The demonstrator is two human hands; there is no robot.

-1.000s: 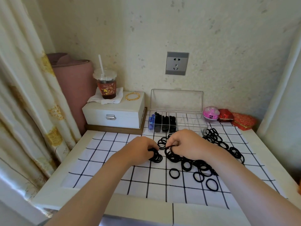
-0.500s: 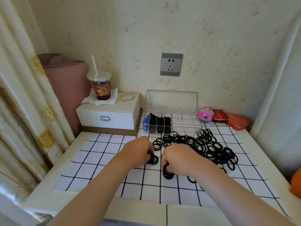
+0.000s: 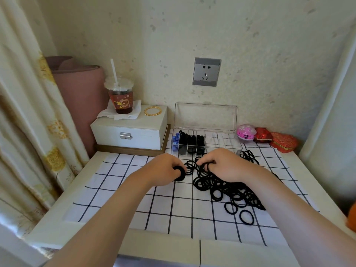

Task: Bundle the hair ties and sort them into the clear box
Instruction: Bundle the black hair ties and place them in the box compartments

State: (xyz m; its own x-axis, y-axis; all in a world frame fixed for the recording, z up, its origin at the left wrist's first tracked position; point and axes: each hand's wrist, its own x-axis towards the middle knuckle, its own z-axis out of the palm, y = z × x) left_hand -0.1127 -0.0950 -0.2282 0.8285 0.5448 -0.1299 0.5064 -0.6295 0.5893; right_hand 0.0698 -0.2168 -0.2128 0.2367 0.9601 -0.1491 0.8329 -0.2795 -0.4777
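- My left hand (image 3: 163, 169) is curled around a bundle of black hair ties (image 3: 180, 174), and the fingers and thumb close on it from both sides. I cannot tell if the bundle touches the cloth.
- My right hand (image 3: 225, 164) is just beside the left one. Its fingers are bent, and a single tie (image 3: 209, 167) is hooked around one fingertip.
- The loose pile of hair ties (image 3: 229, 189) lies on the checked cloth (image 3: 169, 212), under my right hand and wrist, and it spreads toward the right edge of the table.
- The clear box (image 3: 223, 144) stands behind both hands, against the wall, with its lid (image 3: 205, 116) upright. The leftmost compartment holds blue ties (image 3: 175, 143), and the next three hold black bundles (image 3: 190, 144).
- To the left of the clear box there is a white jewellery case (image 3: 133, 130), which carries a drink cup (image 3: 121, 100) on a napkin and a gold bangle (image 3: 153, 110).
- To the right of the box are a pink round case (image 3: 246, 132) and red boxes (image 3: 283, 142).
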